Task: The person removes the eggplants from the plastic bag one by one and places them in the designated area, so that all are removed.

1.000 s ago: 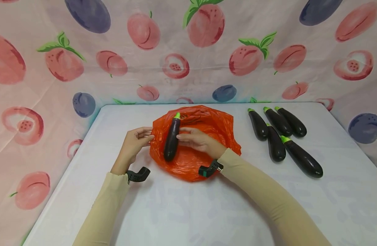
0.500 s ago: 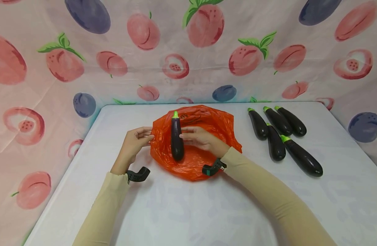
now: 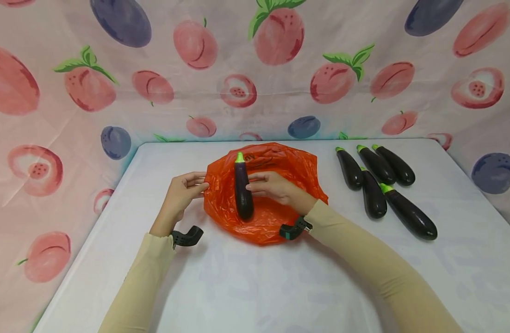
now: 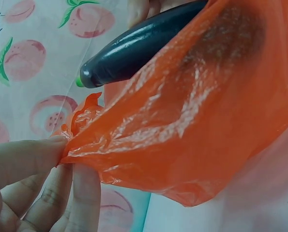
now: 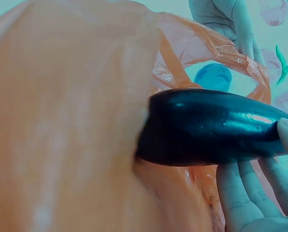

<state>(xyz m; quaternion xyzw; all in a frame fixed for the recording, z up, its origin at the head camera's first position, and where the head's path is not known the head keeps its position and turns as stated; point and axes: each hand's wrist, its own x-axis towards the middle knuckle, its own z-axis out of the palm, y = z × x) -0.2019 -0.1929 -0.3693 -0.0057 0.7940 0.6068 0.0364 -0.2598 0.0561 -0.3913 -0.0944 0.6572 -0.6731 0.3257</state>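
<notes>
A red-orange plastic bag (image 3: pixel 221 203) lies spread on the table with its mouth open. At its left edge my left hand (image 3: pixel 180 193) pinches the film between thumb and fingers, seen close in the left wrist view beside the bag (image 4: pixel 148 164). My right hand (image 3: pixel 276 188) grips a dark purple eggplant (image 3: pixel 243 192) over the bag, its green stem end pointing away from me. In the right wrist view, fingers and thumb lie around the eggplant (image 5: pixel 202 128), whose blunt end meets the bag. A dark patch shows through the film in the left wrist view.
Several more eggplants lie at the back right of the white table (image 3: pixel 246 286), the nearest eggplant (image 3: pixel 411 215) pointing its stem toward the bag. A fruit-printed cloth (image 3: pixel 271 106) hangs behind the table and on the left.
My right hand has shifted a little to the right with the eggplant, which has turned from leaning right to leaning slightly left. The left hand keeps its place on the bag's edge.
</notes>
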